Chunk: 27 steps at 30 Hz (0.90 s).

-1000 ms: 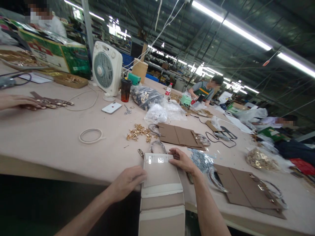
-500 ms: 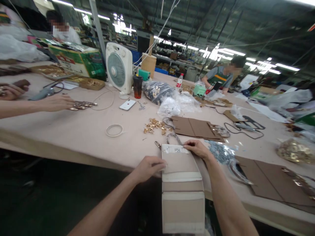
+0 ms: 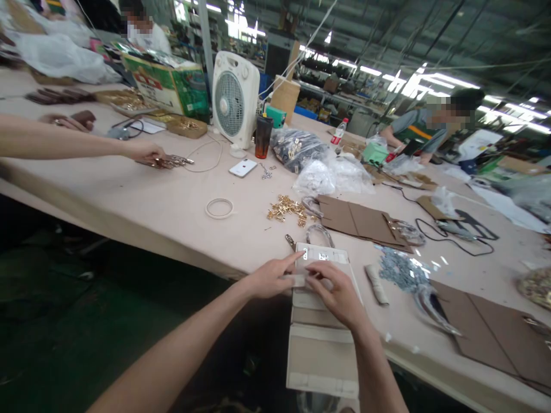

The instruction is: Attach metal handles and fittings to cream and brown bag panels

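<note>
A cream bag panel (image 3: 322, 361) with several sections lies over the table's front edge, its lower part hanging down. Metal fittings (image 3: 323, 256) show near its far end, and a clear-wrapped handle (image 3: 319, 234) loops beyond it. My left hand (image 3: 272, 279) is over the panel's left side, index finger stretched toward the fittings, thumb and other fingers closed at a small pale strip (image 3: 298, 280). From the right, my right hand (image 3: 334, 287) has its fingers bent together at the strip's other end. A metal clasp (image 3: 290, 241) rests at the panel's far left corner.
Gold hardware pieces (image 3: 286, 209) lie beyond the panel, near a tape ring (image 3: 219, 208). To the right are brown panels (image 3: 359, 221), a rolled cloth (image 3: 377, 284) and small grey-blue pieces (image 3: 400, 268). A fan (image 3: 236, 100) stands behind; a co-worker's hand (image 3: 146, 152) is at left.
My right hand has left the panel's far right corner and come nearer, beside my left hand. My left index finger now stretches forward. The view has shifted, and the rolled cloth is now visible.
</note>
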Each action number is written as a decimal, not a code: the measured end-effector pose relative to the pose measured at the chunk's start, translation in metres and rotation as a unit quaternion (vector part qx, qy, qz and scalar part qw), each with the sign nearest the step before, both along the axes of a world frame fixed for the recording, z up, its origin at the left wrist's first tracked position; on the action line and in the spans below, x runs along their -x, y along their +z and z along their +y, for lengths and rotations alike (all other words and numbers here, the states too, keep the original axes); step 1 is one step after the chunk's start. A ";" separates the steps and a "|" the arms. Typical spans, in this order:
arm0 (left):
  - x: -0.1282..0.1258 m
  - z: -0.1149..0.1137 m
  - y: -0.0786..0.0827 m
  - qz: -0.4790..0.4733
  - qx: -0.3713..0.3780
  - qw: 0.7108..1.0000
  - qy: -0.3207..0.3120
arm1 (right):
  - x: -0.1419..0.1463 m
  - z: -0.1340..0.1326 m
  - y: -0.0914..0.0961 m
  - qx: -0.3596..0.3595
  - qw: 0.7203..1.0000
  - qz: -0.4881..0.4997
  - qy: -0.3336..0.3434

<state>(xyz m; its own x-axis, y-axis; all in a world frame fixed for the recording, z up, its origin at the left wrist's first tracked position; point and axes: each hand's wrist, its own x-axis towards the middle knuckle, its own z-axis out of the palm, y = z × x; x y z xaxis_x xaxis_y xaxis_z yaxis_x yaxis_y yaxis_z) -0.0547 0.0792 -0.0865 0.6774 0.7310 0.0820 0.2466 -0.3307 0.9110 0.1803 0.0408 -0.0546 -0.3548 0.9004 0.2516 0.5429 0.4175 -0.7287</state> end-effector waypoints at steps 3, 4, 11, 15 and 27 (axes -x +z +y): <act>0.000 -0.001 -0.002 0.013 -0.008 1.000 0.006 | 0.019 -0.005 -0.001 0.004 0.999 -0.034 0.024; 0.000 -0.001 -0.003 0.016 -0.007 1.000 0.009 | 0.022 -0.005 -0.002 0.008 0.999 -0.043 0.021; 0.000 -0.001 -0.005 0.014 -0.009 1.000 0.003 | 0.027 -0.005 -0.005 0.017 0.996 -0.082 -0.015; 0.000 -0.001 0.000 0.003 -0.014 1.000 -0.003 | 0.026 -0.007 -0.012 0.017 0.998 -0.051 -0.011; 0.006 -0.006 0.005 0.057 -0.045 0.995 0.063 | 0.026 -0.007 -0.034 0.013 0.999 0.008 -0.030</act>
<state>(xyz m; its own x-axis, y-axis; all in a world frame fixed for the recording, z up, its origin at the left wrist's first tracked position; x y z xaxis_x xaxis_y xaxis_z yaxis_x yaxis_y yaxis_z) -0.0602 0.0736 -0.0811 0.5889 0.8044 0.0787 0.3920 -0.3694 0.8425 0.1542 0.0340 -0.0888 -0.2965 0.9264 0.2321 0.5547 0.3649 -0.7477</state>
